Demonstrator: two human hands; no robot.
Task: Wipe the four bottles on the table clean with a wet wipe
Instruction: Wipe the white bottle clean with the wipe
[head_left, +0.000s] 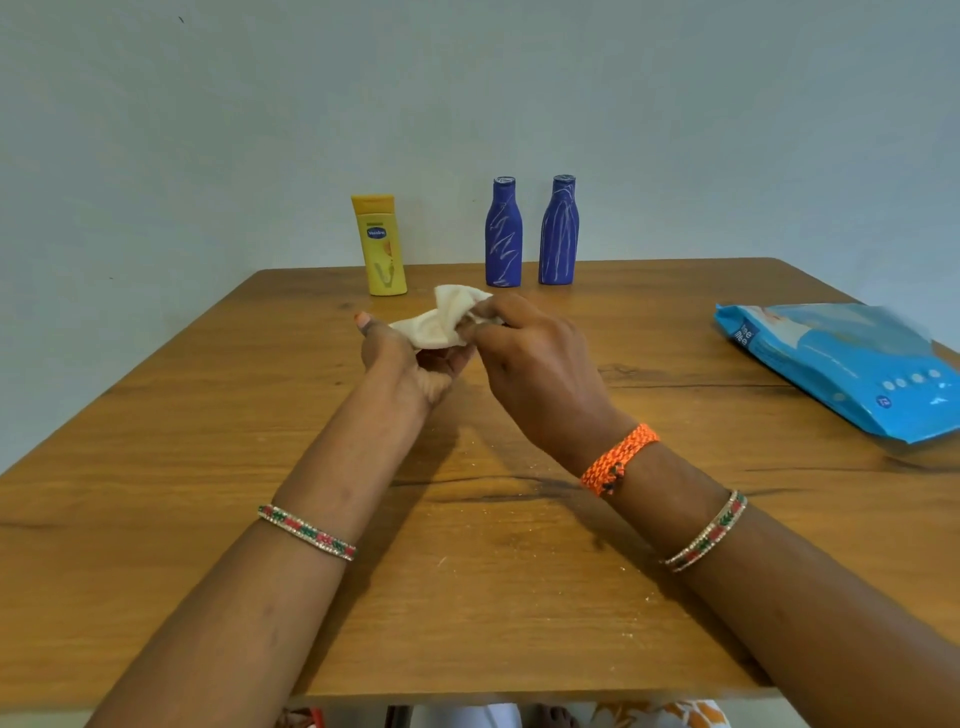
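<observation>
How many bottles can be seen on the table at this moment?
3. The yellow bottle stands at the far edge, left; the two blue bottles stand side by side to its right. A fourth may be out of view.

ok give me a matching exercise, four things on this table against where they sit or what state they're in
Things:
1. yellow bottle
2. wipe
3. wipe pack
4. two blue bottles

Places or states:
A. lying flat at the table's right edge
B. upright at the far edge, scribbled with pale marks
C. held in both hands above the table
D. upright at the far edge, left of the others

Pairs: 1-D, 2-C, 3-A, 4-B
</observation>
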